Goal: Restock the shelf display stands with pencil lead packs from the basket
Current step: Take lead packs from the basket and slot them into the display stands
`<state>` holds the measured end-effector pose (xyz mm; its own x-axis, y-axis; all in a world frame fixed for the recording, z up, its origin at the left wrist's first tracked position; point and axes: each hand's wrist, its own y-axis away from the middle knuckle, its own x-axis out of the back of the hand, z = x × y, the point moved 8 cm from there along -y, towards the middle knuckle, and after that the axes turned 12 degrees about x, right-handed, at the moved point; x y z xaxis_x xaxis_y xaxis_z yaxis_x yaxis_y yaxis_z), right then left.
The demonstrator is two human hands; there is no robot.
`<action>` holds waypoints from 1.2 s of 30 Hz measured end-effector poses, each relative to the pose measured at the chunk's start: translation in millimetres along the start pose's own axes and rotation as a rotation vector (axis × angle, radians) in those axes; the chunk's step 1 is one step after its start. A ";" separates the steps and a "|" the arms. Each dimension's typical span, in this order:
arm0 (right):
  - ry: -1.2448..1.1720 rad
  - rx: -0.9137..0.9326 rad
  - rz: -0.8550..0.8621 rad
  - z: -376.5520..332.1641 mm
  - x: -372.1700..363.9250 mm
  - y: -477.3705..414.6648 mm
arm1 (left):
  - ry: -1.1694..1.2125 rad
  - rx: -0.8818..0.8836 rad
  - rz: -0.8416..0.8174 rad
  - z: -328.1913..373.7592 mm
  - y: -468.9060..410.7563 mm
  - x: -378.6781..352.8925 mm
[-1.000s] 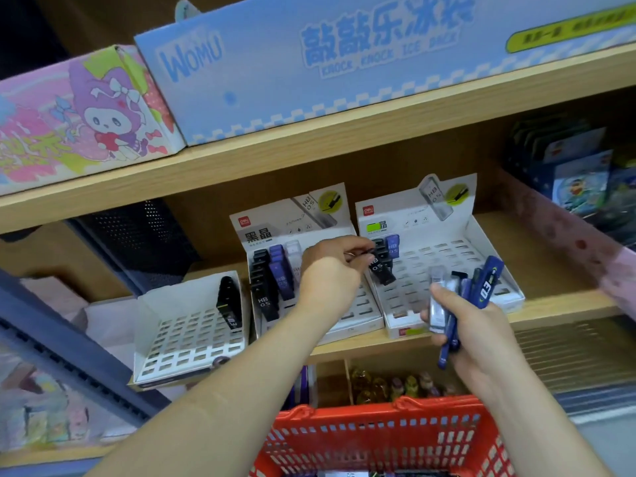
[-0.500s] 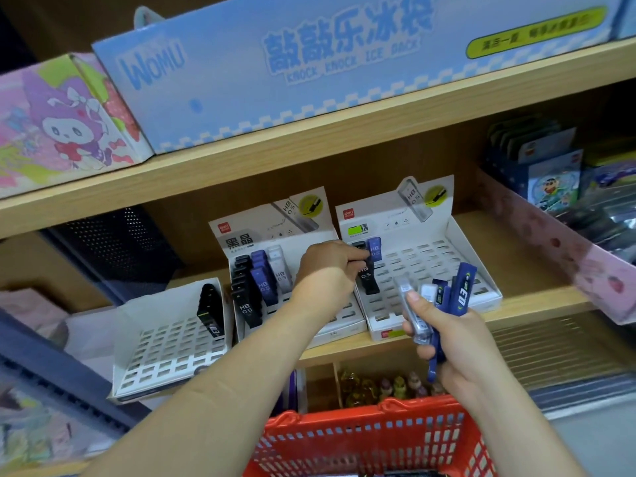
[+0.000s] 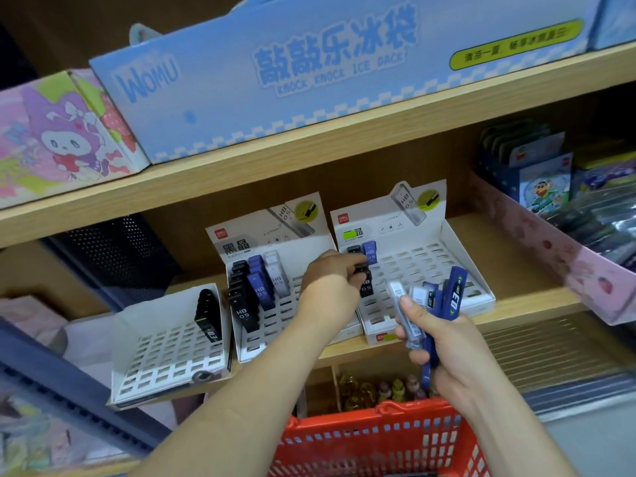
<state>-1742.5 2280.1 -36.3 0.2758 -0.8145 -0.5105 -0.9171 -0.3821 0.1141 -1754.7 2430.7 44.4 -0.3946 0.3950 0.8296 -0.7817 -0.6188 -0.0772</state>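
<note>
Three white slotted display stands sit on the wooden shelf: a left stand (image 3: pixel 165 352) with one black pack, a middle stand (image 3: pixel 275 339) with black, blue and clear packs, and a right stand (image 3: pixel 444 266) with a blue pack (image 3: pixel 370 252) at its back left. My left hand (image 3: pixel 332 287) pinches a black lead pack (image 3: pixel 364 285) at the right stand's left column. My right hand (image 3: pixel 444 342) grips a bundle of clear and blue lead packs (image 3: pixel 430 301) in front of that stand. The red basket (image 3: pixel 375 442) is below my arms.
A blue WOMU carton (image 3: pixel 309 70) and a pink cartoon box (image 3: pixel 58 139) stand on the upper shelf. A pink bin (image 3: pixel 550 242) of card packs juts out at right. Small bottles (image 3: pixel 378 387) sit on the lower shelf. A dark mesh panel (image 3: pixel 113 253) is behind the left stand.
The view has shifted slightly. My left hand stays at the right stand's left column with the black pack. My right hand keeps its bundle, thumb now over the clear packs.
</note>
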 end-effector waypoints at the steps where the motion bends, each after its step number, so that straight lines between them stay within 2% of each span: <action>1: 0.000 0.004 -0.011 -0.3 -1.0 -0.1 | 0.129 0.034 -0.014 -2.9 7.3 4.5; 2: 0.003 0.008 -0.025 -0.5 -2.2 0.0 | 0.318 0.088 -0.083 -7.2 15.2 5.9; 4: 0.012 0.008 -0.074 -0.1 -8.2 2.3 | 0.683 0.193 -0.353 -10.7 34.7 -2.6; 5: 0.013 0.001 -0.109 0.7 -13.2 4.4 | 0.790 0.217 -0.466 -11.2 44.3 -5.2; 7: 0.004 -0.026 -0.173 4.2 -23.7 10.4 | 0.918 0.225 -0.561 -16.4 55.9 -4.2; 12: -0.087 -0.123 -0.235 16.0 -42.7 23.4 | 1.043 0.242 -0.441 -36.9 61.9 13.2; 17: -0.090 -0.124 -0.248 16.8 -48.2 27.5 | 0.904 0.265 -0.221 -50.6 61.0 36.6; 27: 0.112 -0.072 -0.218 2.4 -29.8 18.3 | 0.770 0.236 -0.080 -48.4 43.8 52.1; 36: 0.181 0.035 0.007 -9.2 13.4 -0.8 | 0.606 0.167 0.011 -8.3 6.5 42.5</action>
<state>-1735.4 2265.5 -35.4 0.3141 -0.8836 -0.3474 -0.9276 -0.3635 0.0858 -1780.6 2449.2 74.6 -0.6442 0.6723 0.3646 -0.7095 -0.7034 0.0435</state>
